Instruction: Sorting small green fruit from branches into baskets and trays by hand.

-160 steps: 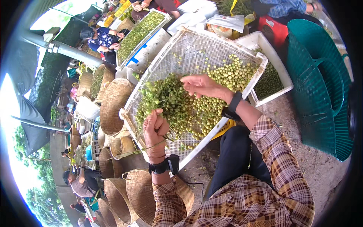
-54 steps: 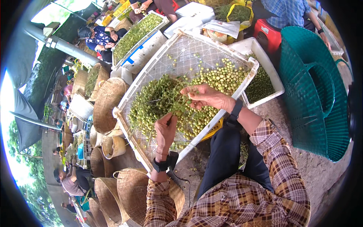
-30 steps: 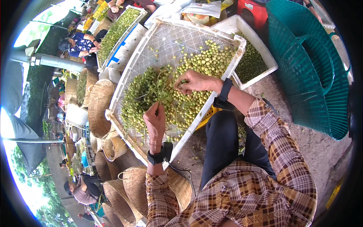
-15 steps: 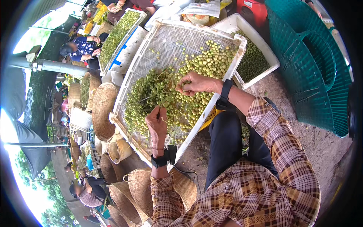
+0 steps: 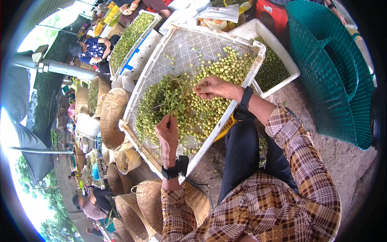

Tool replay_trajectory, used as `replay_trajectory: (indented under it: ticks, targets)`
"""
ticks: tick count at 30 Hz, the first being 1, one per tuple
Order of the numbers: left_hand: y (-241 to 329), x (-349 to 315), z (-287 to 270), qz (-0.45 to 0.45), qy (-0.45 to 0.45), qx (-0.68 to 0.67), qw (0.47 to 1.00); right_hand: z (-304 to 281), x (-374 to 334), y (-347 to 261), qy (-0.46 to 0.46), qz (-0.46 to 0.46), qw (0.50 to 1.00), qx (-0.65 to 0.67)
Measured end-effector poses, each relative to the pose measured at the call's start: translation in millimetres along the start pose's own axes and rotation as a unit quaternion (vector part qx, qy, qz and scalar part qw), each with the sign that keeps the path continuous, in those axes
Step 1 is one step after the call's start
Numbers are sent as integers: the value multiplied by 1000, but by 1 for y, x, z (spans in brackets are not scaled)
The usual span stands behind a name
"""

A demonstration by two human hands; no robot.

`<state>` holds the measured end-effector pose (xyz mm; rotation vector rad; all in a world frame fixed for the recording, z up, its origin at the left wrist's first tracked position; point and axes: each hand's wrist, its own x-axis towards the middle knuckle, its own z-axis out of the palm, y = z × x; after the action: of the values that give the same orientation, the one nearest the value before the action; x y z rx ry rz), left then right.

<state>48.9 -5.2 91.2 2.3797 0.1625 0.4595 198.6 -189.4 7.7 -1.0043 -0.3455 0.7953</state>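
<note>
1. Tray (image 5: 186, 45): white, shallow, mesh-floored, at the centre of the view. Clock positions below are read from its middle, 12 o'clock lying toward the upper edge.
2. Loose fruits (image 5: 225, 66): round, pale green to yellowish, spread over the tray from 1 to 5 o'clock, densest near the rim.
3. Heap of stems (image 5: 161, 99): tangled greenery bearing small green fruits, on the mesh at 9 o'clock, its inner edge meeting the loose fruits.
4. Left hand (image 5: 167, 135): at 7 o'clock, thumb and forefinger pinched together on thin stems (image 5: 174, 113) at the near edge of the heap. A black band circles the wrist.
5. Right hand (image 5: 217, 88): at 3 o'clock, above the loose fruits, fingers curled inward. Whether the fingertips meet, or grasp a fruit, cannot be told. A second black band circles this wrist.
6. White box (image 5: 279, 55): at 2 o'clock, just beside the tray, holding darker green fruits (image 5: 272, 70).
7. Teal basket (image 5: 328, 80): woven, with a looped handle, at 3 o'clock beyond the white box.
8. Wicker baskets (image 5: 114, 119): grouped from 7 to 9 o'clock, outside the tray.
9. Co-worker (image 5: 92, 50): seated at 10 o'clock, beside a long container of green produce (image 5: 133, 38).
</note>
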Motion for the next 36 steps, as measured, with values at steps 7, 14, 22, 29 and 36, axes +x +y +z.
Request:
replay_trajectory:
  ticks: [7, 14, 22, 29, 36]
  targets:
    - [1, 0, -5, 2, 10, 22, 1000, -15, -6, -22, -29, -68, 997, 29]
    - [-3, -2, 2, -10, 13, -21, 1000, -11, -2, -20, 40, -116, 989, 80]
    - [2, -5, 1, -89, -6, -155, 984, -25, -6, -28, -6, -66, 989, 132]
    - [-7, -4, 3, -86, -25, -138, 986, -4, -16, -32, -84, -43, 994, 49]
    - [-3, -5, -2, -164, -75, -334, 925, -11, -3, -24, 119, -91, 988, -41]
